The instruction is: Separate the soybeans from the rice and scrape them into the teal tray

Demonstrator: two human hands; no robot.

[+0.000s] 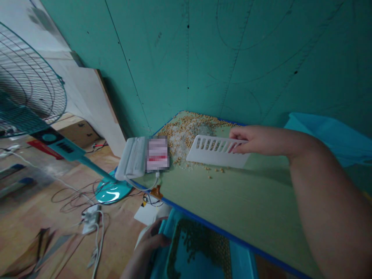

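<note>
Right hand (253,139) pinches slotted white scraper (212,158); left hand (151,239) grips blue bin (243,255)

A teal fan (59,143) stands at left; a power strip (91,220) lies lower left; a green wall (200,58) spans the top.

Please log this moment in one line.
right hand: holding white slotted plastic plate; left hand: holding turquoise plastic bin; nearby: round tan grains

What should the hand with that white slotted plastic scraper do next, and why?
Perhaps draw the scraper toward the near edge of the pale green table: a few small round yellow beans lie on its near side, and below, the left hand holds a turquoise plastic bin containing beans.
</note>
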